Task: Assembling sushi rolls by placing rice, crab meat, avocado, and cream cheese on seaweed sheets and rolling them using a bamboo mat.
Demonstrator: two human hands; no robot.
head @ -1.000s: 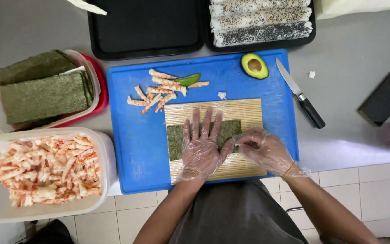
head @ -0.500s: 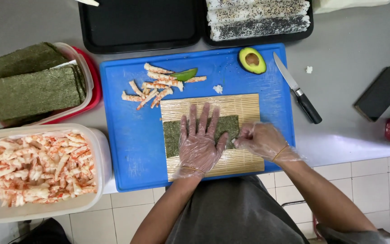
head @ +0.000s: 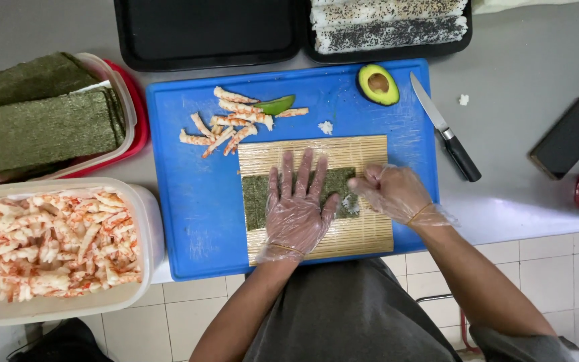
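Observation:
My left hand, in a clear plastic glove, lies flat with fingers spread on a dark green seaweed sheet. The sheet rests on a bamboo rolling mat on a blue cutting board. My right hand, also gloved, has its fingers bunched at the sheet's right edge, beside a small clump of white rice. Whether it pinches rice I cannot tell for sure.
Crab stick strips and an avocado slice lie on the board's far part, with half an avocado and a knife. A tub of crab sticks, seaweed sheets, black trays, rice rolls and a phone surround it.
My right hand has lifted slightly off the sheet's right edge and bunched its fingers. My left hand stays flat on the seaweed. The view has shifted a little.

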